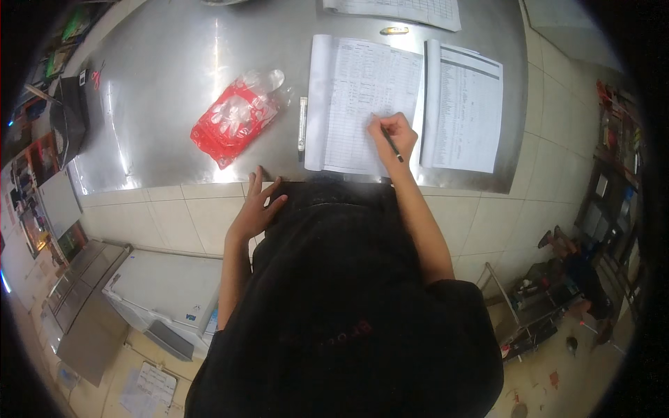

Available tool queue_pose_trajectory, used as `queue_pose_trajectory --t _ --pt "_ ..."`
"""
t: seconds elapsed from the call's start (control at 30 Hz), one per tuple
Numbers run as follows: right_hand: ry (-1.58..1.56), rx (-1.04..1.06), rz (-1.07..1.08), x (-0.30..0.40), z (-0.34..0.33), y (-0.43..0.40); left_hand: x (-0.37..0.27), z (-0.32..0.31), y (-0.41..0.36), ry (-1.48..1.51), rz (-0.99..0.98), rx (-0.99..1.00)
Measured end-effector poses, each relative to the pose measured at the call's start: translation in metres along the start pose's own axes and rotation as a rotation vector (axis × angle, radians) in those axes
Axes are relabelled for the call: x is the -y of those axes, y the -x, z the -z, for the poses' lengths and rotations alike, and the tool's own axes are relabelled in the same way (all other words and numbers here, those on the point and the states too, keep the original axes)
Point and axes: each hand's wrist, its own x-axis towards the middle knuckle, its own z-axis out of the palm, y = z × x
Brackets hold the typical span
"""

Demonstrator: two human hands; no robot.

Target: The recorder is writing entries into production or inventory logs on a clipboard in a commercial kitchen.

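My right hand [394, 137] grips a dark pencil [391, 142], its tip at the printed form of an open paper pad [347, 130] that bears rows of writing. My left hand [260, 201] holds nothing; its fingers are spread at the near edge of the steel table [157, 130]. Along the pad's left side lies a marker pen [302, 128]. Further left is a red and clear plastic packet [235, 120] with clear plastic, apparently disposable gloves, on it. To the right of my right hand rests a second stack of printed sheets [465, 109], its pages folded over at the left.
More sheets [397, 9] and a small yellow object [394, 31] lie at the far side. Red-handled scissors [95, 79] sit at the far left, near a black bag [70, 117]. A white chest freezer [167, 282] stands behind at left. Another person [588, 282] is at far right.
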Motion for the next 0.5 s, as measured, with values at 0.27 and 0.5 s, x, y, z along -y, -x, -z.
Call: queue_pose_trajectory --t 0.27,0.5 --pt "-0.007 0.017 -0.032 0.002 0.000 -0.004 -0.002 -0.001 -0.003 -0.048 0.029 0.027" --pt "0.003 0.003 -0.005 -0.001 -0.003 -0.003 -0.012 0.005 -0.003 -0.039 0.038 0.025"
